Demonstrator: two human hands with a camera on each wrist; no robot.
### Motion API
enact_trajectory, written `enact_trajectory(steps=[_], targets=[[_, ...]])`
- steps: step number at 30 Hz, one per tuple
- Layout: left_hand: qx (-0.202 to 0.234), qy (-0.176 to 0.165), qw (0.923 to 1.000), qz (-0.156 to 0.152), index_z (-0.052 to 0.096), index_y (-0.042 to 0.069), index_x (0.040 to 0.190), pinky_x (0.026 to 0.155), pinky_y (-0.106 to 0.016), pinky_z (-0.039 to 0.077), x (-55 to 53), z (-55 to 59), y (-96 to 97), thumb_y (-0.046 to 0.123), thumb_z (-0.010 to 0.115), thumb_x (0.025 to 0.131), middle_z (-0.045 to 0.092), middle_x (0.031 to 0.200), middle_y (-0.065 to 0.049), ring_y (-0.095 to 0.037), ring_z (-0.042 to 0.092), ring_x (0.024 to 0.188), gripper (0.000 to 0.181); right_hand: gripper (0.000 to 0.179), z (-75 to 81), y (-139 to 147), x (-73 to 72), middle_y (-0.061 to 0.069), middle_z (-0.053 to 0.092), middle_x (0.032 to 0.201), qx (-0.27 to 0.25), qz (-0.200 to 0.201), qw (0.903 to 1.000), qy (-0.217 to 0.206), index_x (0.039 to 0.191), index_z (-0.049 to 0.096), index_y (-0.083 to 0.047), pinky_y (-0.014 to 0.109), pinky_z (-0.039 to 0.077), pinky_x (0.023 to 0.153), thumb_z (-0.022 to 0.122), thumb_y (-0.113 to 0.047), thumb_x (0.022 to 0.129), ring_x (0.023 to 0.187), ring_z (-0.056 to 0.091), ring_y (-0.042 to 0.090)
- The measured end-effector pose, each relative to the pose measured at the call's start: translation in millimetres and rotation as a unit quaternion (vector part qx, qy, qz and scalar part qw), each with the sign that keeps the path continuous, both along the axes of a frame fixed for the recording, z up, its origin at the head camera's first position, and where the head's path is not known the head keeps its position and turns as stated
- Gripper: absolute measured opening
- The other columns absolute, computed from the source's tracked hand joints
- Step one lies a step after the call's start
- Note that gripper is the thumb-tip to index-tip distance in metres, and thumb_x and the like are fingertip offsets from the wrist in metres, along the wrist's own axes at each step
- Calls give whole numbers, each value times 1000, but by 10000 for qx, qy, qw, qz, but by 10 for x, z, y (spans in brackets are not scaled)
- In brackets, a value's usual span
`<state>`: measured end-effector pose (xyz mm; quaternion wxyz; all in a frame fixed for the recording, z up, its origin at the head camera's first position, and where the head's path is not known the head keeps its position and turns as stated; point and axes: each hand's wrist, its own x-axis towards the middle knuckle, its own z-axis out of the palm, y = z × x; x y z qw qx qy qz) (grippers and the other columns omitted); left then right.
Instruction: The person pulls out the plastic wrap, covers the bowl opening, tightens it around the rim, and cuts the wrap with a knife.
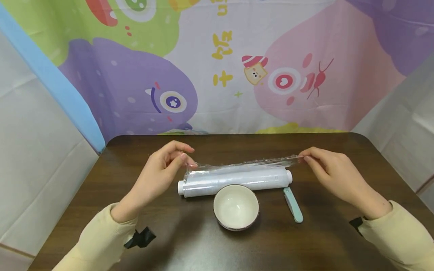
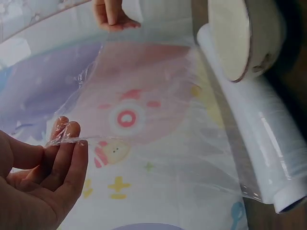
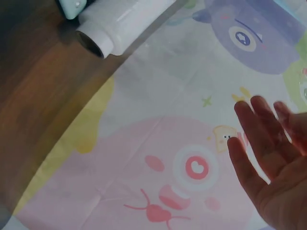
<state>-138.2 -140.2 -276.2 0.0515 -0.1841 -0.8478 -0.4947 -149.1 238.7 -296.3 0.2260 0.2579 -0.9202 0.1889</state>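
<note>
A sheet of clear cling film (image 1: 257, 164) stretches up from its white roll (image 1: 234, 182), which lies across the table. My left hand (image 1: 162, 163) pinches one corner of the film's free edge between thumb and fingers; the gathered film (image 2: 67, 140) shows at these fingertips in the left wrist view. At the opposite corner, my right hand (image 1: 335, 173) pinches the edge between thumb and forefinger. In the right wrist view, the other fingers of the right hand (image 3: 273, 158) are spread. A pale round bowl (image 1: 236, 207) stands just in front of the roll, overlapping it in the head view.
A light teal folded knife-like tool (image 1: 293, 205) lies right of the bowl, near the roll's right end. The dark wooden table (image 1: 190, 244) ends at the back against a cartoon-printed curtain (image 1: 220, 113).
</note>
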Motion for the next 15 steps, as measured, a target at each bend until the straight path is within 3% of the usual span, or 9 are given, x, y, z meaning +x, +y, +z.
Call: enact_trajectory(steps=[3,7,15], targets=[[-40,-106,9999,-130,59,15,110,75,-24,50,89,-45,-6,17,48,94,68,84,2,-8,64,81,19,17,-28,45,74,-13,66,86,-9,146,9999,-26,93,64,-19,14,42,67,59,-5,85,76,60,4],[-137,-160,9996,-171,62,19,104,75,-24,49,197,-106,-12,18,47,95,67,84,7,-6,63,83,18,22,-72,106,168,-15,65,88,23,251,9996,-99,96,65,-23,12,41,67,62,-5,83,76,59,0],[-301,180,9990,-271,63,21,93,70,-21,47,397,-227,16,15,50,93,68,82,10,-4,63,83,14,28,-174,167,306,-21,62,90,256,370,9990,-11,97,66,-28,13,40,68,67,-6,79,77,57,-4]])
